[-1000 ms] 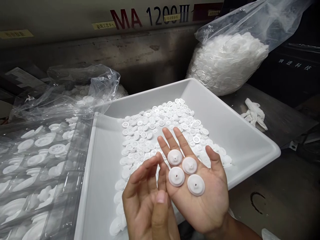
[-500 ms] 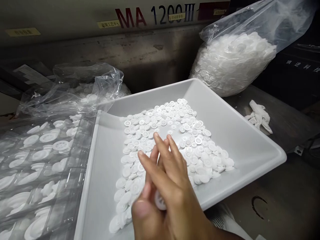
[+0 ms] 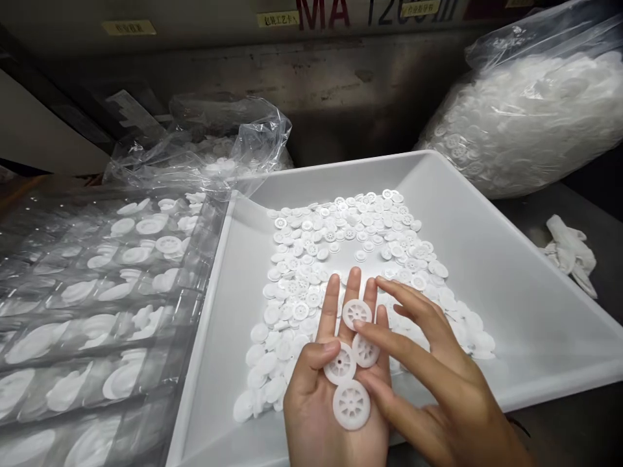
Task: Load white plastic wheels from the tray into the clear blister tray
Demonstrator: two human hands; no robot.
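Note:
My left hand [image 3: 335, 402] is palm up over the tray, holding several white spoked plastic wheels. One wheel [image 3: 351, 405] lies on the palm and another wheel [image 3: 339, 363] sits under the thumb. Further up, a wheel [image 3: 357, 314] rests on the fingers. My right hand [image 3: 438, 363] comes in from the right with its fingers apart. Its index fingertip touches the uppermost wheel, and its thumb is beside the lower ones. Beneath both hands, many similar small white wheels [image 3: 302, 311] are spread over the floor of the light grey tray [image 3: 491, 240].
Left of the tray, clear plastic compartments [image 3: 111, 292] hold white parts. A crumpled clear bag [image 3: 228, 143] lies behind. At the back right stands a large clear bag [image 3: 530, 123] full of white parts, with a white glove [image 3: 569, 250] nearby. A machine panel [image 3: 204, 71] closes off the back.
My hands were pressed together around the wheels; now they have parted, and the left palm faces up with several wheels showing. The view has turned slightly left.

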